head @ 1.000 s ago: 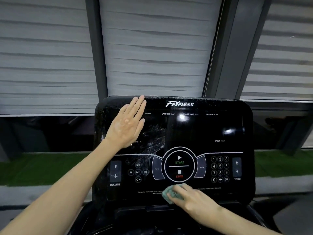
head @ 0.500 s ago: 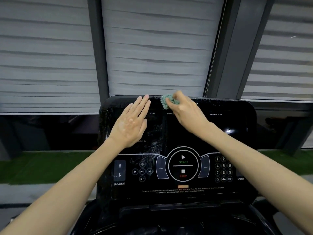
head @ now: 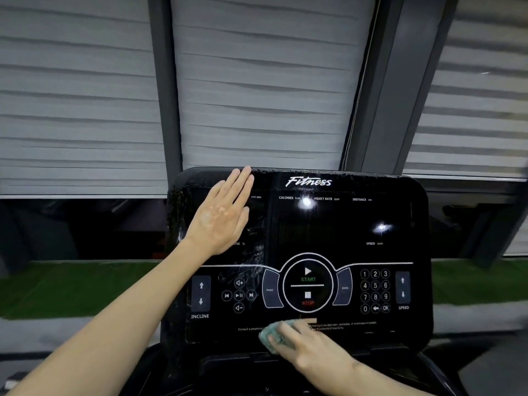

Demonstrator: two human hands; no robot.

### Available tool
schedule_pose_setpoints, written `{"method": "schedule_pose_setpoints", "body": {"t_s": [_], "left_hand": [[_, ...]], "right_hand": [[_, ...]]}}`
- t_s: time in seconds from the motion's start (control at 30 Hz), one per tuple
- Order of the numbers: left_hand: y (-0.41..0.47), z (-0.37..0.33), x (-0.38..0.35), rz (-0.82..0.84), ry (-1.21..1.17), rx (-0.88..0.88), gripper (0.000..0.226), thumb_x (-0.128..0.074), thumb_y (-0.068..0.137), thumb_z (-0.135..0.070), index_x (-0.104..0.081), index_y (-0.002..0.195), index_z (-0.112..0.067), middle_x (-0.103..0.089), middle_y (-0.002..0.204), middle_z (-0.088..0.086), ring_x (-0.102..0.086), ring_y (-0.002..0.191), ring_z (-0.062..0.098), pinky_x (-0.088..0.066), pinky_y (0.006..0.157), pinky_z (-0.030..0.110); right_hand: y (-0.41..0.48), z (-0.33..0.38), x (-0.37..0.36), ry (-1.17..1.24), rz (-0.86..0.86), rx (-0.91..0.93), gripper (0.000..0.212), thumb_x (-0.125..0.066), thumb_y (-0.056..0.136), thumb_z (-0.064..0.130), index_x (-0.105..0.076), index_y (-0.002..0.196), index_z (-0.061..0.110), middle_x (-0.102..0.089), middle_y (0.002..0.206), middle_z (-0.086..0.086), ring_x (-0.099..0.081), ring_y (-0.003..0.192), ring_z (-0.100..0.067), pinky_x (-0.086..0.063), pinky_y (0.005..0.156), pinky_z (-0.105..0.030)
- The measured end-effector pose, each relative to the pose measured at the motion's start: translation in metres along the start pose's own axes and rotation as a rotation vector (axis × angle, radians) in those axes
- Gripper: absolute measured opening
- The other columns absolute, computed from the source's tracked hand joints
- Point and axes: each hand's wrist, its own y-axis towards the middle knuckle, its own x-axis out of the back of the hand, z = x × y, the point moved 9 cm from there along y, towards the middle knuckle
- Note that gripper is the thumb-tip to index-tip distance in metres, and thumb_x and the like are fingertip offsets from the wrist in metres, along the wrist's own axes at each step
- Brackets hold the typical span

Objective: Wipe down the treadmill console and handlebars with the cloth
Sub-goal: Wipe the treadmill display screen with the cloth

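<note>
1. Nearest the wearer, at the six-o'clock edge of the console (head: 343,224), the cloth (head: 268,337) was held bunched under the right hand (head: 311,348). Its fingers (head: 294,331) were curled over the green wad, which was pressed against the small printed lines below the START/STOP dial (head: 307,285).
2. The step in hand was judged to be the wiping of the console face, with the cloth at the bottom of a stroke.
3. Farther up, at about ten o'clock on the face, the left hand (head: 221,221) was laid flat. Its fingers were straight and together, and nothing was grasped; the panel seemed to be steadied by it.
4. Beside that hand, smears (head: 254,252) and droplets were seen on the gloss. The three-o'clock half looked cleaner, though this could not be told for certain.
5. For the next move, a pass toward nine o'clock was judged to be called for. Light pressure would be wanted over the touch keys (head: 238,295) so that none is triggered. The left hand would have to be lifted for the patch beneath it to be reached.
6. The handlebars were not plainly shown, so their state could not be judged.
7. Farthest off, at twelve o'clock, grey blinds (head: 257,81) were seen behind the console.
</note>
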Motion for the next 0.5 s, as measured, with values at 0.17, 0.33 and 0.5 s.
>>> {"method": "schedule_pose_setpoints", "body": {"t_s": [0.17, 0.33, 0.5], "left_hand": [[0.0, 0.001, 0.0, 0.005, -0.012, -0.006, 0.06, -0.024, 0.1, -0.029, -0.023, 0.153, -0.002, -0.014, 0.163, 0.012, -0.013, 0.151, 0.025, -0.023, 0.12, 0.04], [-0.002, 0.004, 0.0, 0.026, 0.006, -0.019, 0.06, -0.023, 0.1, -0.029, -0.022, 0.153, -0.003, -0.014, 0.163, 0.011, -0.014, 0.151, 0.024, -0.023, 0.12, 0.041], [-0.017, 0.024, 0.005, 0.022, 0.024, 0.038, 0.059, -0.025, 0.1, -0.03, -0.024, 0.153, -0.003, -0.015, 0.163, 0.011, -0.016, 0.15, 0.024, -0.022, 0.119, 0.04]], "right_hand": [[0.018, -0.013, 0.015, -0.109, -0.053, 0.001, 0.044, -0.04, 0.078, 0.022, -0.055, 0.119, 0.018, -0.043, 0.106, -0.003, -0.055, 0.083, -0.016, -0.052, 0.05, -0.021], [0.079, -0.077, 0.078, -0.094, -0.245, -0.148, 0.057, -0.078, 0.068, 0.007, -0.059, 0.121, 0.012, -0.041, 0.106, -0.006, -0.051, 0.075, -0.02, -0.051, 0.048, -0.03], [0.135, -0.146, 0.137, -0.061, -0.38, -0.264, 0.034, -0.059, 0.091, 0.008, -0.056, 0.124, 0.005, -0.047, 0.103, -0.019, -0.051, 0.074, -0.032, -0.053, 0.051, -0.045]]}}
